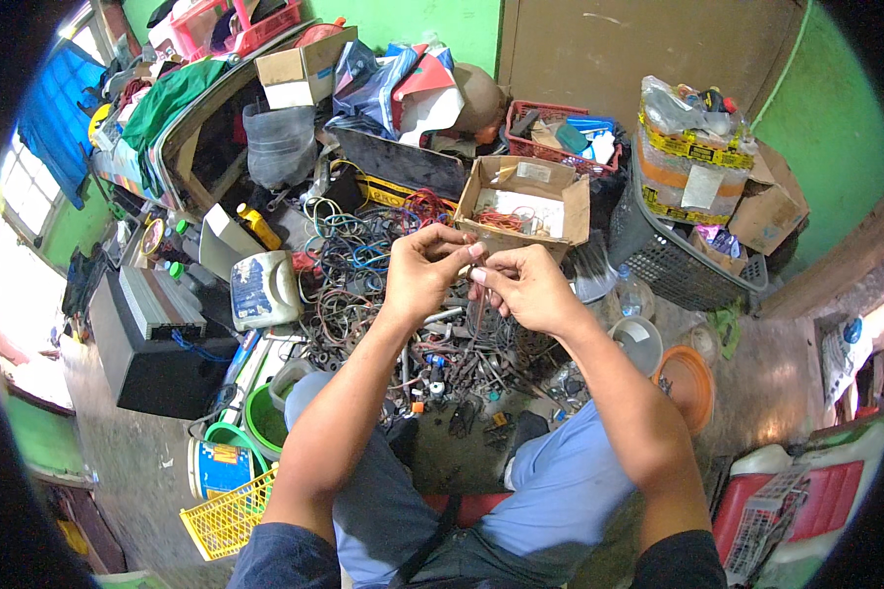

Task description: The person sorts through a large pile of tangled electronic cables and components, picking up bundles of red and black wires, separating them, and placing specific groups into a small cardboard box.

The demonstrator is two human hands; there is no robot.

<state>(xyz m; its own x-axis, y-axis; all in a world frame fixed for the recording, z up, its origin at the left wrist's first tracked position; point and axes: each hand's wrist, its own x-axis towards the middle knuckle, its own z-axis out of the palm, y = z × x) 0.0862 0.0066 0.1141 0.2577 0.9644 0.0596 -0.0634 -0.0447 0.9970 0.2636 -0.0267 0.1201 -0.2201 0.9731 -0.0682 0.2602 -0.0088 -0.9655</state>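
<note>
Over our cable pile
Our left hand and right hand pinch thin wire (the 2 nearly touch).

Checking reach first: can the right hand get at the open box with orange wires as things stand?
Probably yes: the box lies just beyond the right hand, with nothing seen between them. That hand looks occupied, though, pinching a thin piece alongside the left hand.
</note>
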